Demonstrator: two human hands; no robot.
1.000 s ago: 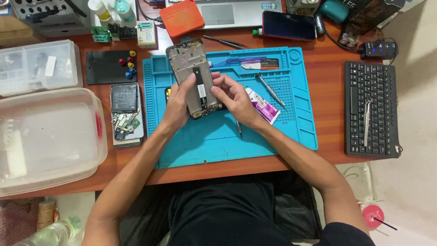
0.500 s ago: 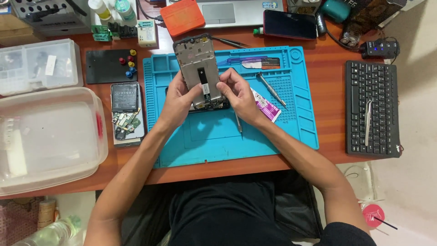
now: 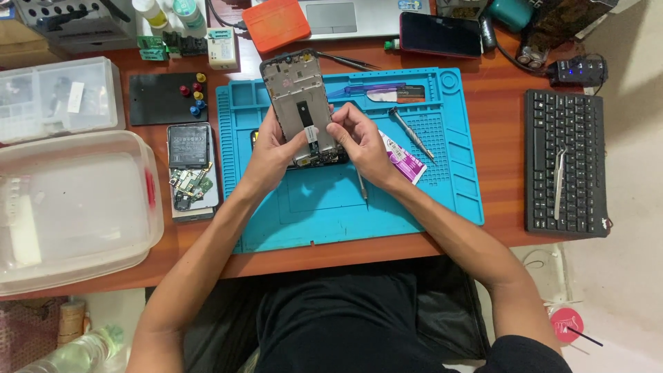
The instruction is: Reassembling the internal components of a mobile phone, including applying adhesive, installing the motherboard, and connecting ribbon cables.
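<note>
Seen from above, both forearms reach in from the bottom edge and meet over a blue mat [image 3: 414,200] on a reddish wooden desk [image 3: 497,103]. The left hand [image 3: 273,155] curls around the lower left side of an opened phone frame [image 3: 298,97], thumb across its face, gripping it; the frame tilts up above the mat's upper left part. The right hand [image 3: 359,141] closes on the frame's lower right edge, fingertips pinched at a small pale part near its middle. At far left sit clear plastic tubs [image 3: 69,207]; beside them a flat battery [image 3: 189,146] and loose circuit parts lie on a tray. Right of the hands, a metal screwdriver [image 3: 411,134] rests on the ribbed, rubbery mat. A black keyboard [image 3: 565,162] with tweezers [image 3: 559,181] on it fills the right side.
</note>
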